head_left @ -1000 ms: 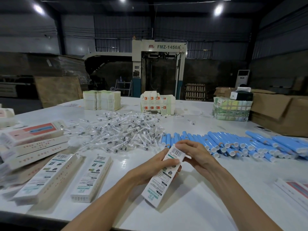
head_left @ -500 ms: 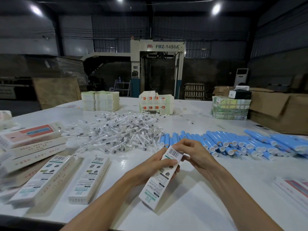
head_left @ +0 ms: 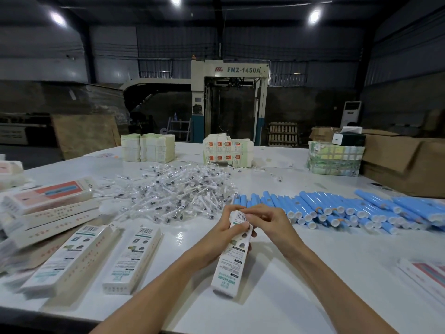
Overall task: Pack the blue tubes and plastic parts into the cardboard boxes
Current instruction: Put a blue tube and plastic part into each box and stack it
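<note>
My left hand [head_left: 222, 233] grips a long white printed box [head_left: 230, 263] around its upper half, holding it tilted above the table. My right hand [head_left: 271, 224] pinches the box's top flap near the barcode. Several blue tubes [head_left: 337, 210] with white caps lie in a row to the right of my hands. A heap of clear-wrapped plastic parts [head_left: 178, 191] sits behind my left hand. Two more white boxes [head_left: 131, 259] lie flat at the front left.
The white table [head_left: 301, 285] carries stacked flat cartons [head_left: 43, 213] at the left, piles of folded boxes [head_left: 227, 150] at the back, a wrapped bundle [head_left: 334, 160] and brown cardboard cases [head_left: 404, 162] at the right. Another carton [head_left: 423, 278] lies at the right edge.
The box has been turned more upright and drawn closer. Both hands have shifted up to its top end, the right fingers now on the flap.
</note>
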